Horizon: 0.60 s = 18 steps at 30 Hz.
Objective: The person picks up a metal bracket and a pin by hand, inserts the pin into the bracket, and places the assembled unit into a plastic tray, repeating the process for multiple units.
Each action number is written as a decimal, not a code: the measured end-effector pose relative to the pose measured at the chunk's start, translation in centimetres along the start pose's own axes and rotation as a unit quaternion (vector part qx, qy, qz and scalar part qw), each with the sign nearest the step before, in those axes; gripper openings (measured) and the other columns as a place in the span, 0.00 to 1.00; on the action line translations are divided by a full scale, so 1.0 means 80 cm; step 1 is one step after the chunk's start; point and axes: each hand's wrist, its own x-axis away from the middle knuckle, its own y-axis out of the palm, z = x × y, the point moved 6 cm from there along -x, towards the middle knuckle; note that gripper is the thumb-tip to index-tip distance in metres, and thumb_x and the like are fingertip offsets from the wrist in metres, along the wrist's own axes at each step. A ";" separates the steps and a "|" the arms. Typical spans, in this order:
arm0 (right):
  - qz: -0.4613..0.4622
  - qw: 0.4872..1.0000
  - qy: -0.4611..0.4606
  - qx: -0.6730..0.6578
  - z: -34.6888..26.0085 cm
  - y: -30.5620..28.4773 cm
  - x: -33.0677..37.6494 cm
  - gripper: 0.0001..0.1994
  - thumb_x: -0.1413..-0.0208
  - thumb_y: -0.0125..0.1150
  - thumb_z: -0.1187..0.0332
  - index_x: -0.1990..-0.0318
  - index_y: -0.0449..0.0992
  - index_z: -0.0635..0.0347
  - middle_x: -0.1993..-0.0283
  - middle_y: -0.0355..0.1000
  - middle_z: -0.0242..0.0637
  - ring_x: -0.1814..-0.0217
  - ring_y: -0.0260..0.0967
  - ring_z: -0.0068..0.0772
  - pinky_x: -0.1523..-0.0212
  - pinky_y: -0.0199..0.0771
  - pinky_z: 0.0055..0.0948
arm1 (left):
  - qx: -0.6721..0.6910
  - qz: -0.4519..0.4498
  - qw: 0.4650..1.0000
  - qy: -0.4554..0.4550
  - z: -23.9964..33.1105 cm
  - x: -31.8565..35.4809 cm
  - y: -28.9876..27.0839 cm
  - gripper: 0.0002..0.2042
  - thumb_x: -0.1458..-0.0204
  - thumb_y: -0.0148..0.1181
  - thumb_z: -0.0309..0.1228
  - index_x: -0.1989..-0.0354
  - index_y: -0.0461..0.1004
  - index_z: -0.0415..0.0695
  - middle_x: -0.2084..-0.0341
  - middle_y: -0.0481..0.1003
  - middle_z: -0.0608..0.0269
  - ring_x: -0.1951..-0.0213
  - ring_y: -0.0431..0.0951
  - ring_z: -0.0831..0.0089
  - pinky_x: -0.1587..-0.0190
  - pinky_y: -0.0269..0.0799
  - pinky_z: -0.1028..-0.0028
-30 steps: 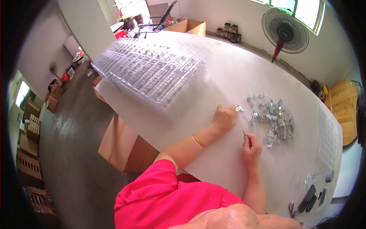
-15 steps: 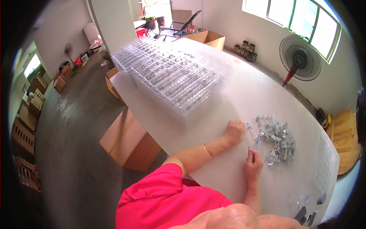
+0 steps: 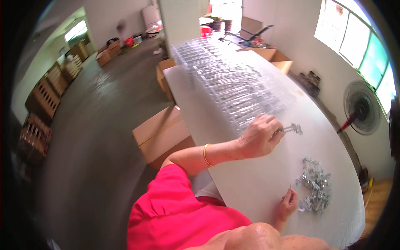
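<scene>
My left hand (image 3: 260,136), with a gold bangle (image 3: 206,155) on its wrist, is raised over the table beside the clear plastic trays (image 3: 227,93). Its fingers are closed on small silver metal hardware pieces (image 3: 295,128), whose ends stick out to the right. The trays are stacked, and rows of shiny metal parts lie in their long compartments. Lower down, my right hand (image 3: 287,204) is closed in a pinch around a thin piece with a narrow tip, too small to name. Just right of it lies a loose pile of silver metal hardware (image 3: 314,185).
The pale table (image 3: 246,183) runs from near me toward the back. Cardboard boxes (image 3: 162,131) stand on the floor along its left side, and an open carton (image 3: 281,61) is past its far end. A standing fan (image 3: 361,109) is at right.
My left hand has lifted from beside the pile toward the trays, carrying metal hardware pieces. My right hand stays by the pile. The view has turned left, shifting the surroundings rightward.
</scene>
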 end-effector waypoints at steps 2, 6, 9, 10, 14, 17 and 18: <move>-0.010 1.000 -0.024 -0.006 0.000 0.005 -0.004 0.07 0.35 0.54 0.69 0.62 0.75 0.61 0.78 0.66 0.27 0.77 0.61 0.18 0.74 0.63 0.22 | -0.021 0.021 1.000 0.008 -0.017 -0.009 -0.046 0.05 0.48 0.62 0.25 0.67 0.73 0.42 0.73 0.74 0.59 0.68 0.75 0.60 0.58 0.67 0.64; -0.045 0.999 -0.025 0.002 0.005 0.010 0.002 0.07 0.35 0.54 0.70 0.61 0.76 0.62 0.76 0.67 0.27 0.76 0.61 0.18 0.75 0.62 0.22 | -0.077 0.027 0.996 -0.038 -0.063 -0.012 -0.102 0.04 0.48 0.63 0.25 0.68 0.74 0.40 0.72 0.76 0.58 0.66 0.77 0.61 0.55 0.68 0.65; -0.080 0.996 -0.036 0.023 -0.005 0.029 0.010 0.06 0.35 0.55 0.70 0.60 0.76 0.63 0.76 0.68 0.28 0.76 0.61 0.19 0.75 0.63 0.22 | -0.088 0.036 0.993 -0.064 -0.083 -0.015 -0.126 0.05 0.48 0.63 0.25 0.69 0.75 0.37 0.72 0.77 0.55 0.67 0.77 0.61 0.58 0.71 0.65; -0.092 0.995 -0.041 0.028 -0.011 0.039 0.015 0.06 0.36 0.55 0.71 0.60 0.76 0.63 0.75 0.69 0.29 0.76 0.62 0.19 0.75 0.64 0.23 | -0.088 0.038 0.993 -0.075 -0.092 -0.016 -0.132 0.05 0.48 0.63 0.25 0.69 0.76 0.36 0.72 0.77 0.55 0.68 0.78 0.62 0.60 0.72 0.66; -0.230 0.967 -0.110 0.023 -0.064 0.120 0.049 0.05 0.37 0.57 0.72 0.60 0.77 0.63 0.75 0.71 0.35 0.74 0.66 0.23 0.73 0.68 0.26 | -0.093 0.050 0.988 -0.114 -0.123 -0.018 -0.146 0.05 0.48 0.63 0.26 0.67 0.77 0.36 0.72 0.77 0.53 0.70 0.79 0.61 0.65 0.74 0.68; -0.300 0.931 -0.210 0.003 -0.118 0.170 0.077 0.03 0.41 0.59 0.73 0.61 0.77 0.60 0.72 0.74 0.42 0.73 0.73 0.37 0.71 0.71 0.33 | -0.101 0.047 0.984 -0.142 -0.148 -0.027 -0.147 0.05 0.48 0.63 0.26 0.66 0.78 0.37 0.71 0.77 0.52 0.69 0.80 0.62 0.63 0.75 0.68; -0.321 0.915 -0.243 0.005 -0.127 0.179 0.083 0.02 0.42 0.60 0.73 0.62 0.77 0.59 0.71 0.75 0.43 0.72 0.74 0.40 0.70 0.72 0.34 | -0.130 0.057 0.982 -0.123 -0.157 -0.031 -0.149 0.06 0.47 0.63 0.26 0.65 0.78 0.37 0.71 0.78 0.53 0.69 0.80 0.64 0.63 0.75 0.69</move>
